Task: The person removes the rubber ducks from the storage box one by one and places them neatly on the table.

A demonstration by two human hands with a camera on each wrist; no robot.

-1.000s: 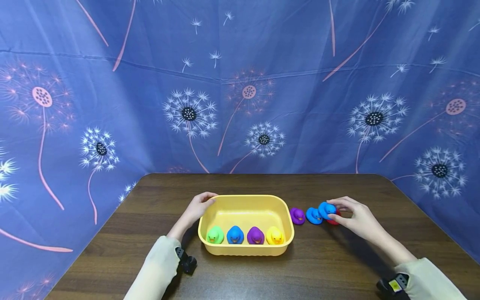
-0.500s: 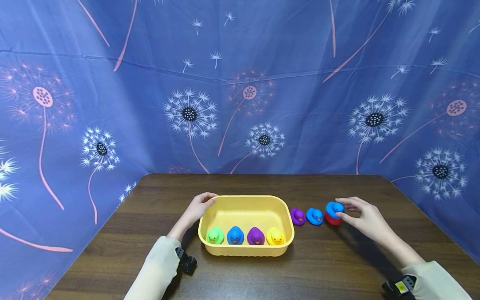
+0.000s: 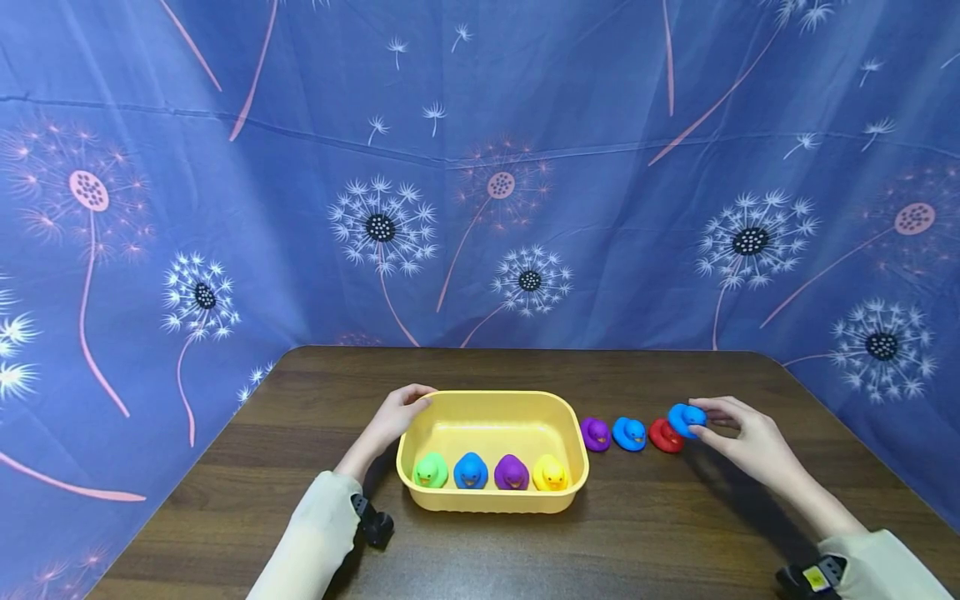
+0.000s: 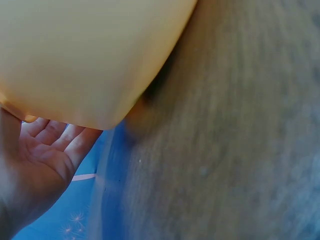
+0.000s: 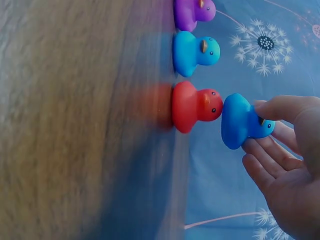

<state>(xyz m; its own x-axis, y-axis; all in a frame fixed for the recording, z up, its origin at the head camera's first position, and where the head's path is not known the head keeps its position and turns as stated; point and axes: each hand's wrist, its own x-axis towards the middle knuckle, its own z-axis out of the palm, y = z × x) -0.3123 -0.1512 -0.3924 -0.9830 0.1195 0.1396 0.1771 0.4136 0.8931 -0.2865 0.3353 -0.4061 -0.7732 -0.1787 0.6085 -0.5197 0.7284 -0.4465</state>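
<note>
My right hand (image 3: 750,437) pinches a blue rubber duck (image 3: 682,419) between thumb and fingertips, raised above the table. In the right wrist view the held duck is upright, its base right at the head of a red rubber duck (image 5: 190,107). That red duck stands on the table, in a row with another blue duck (image 3: 628,434) and a purple duck (image 3: 595,434). My left hand (image 3: 392,418) grips the back left corner of a yellow plastic basin (image 3: 491,500); its fingertips are hidden by the basin in the left wrist view.
Along the basin's near wall sit a green duck (image 3: 431,472), a blue duck (image 3: 470,472), a purple duck (image 3: 512,472) and a yellow duck (image 3: 550,472). The dark wooden table (image 3: 480,554) ends at a blue dandelion-print cloth (image 3: 630,250).
My right hand has moved to the right with the blue duck, from beside the standing blue duck to past the red duck, uncovering the red one. My left hand stays on the basin.
</note>
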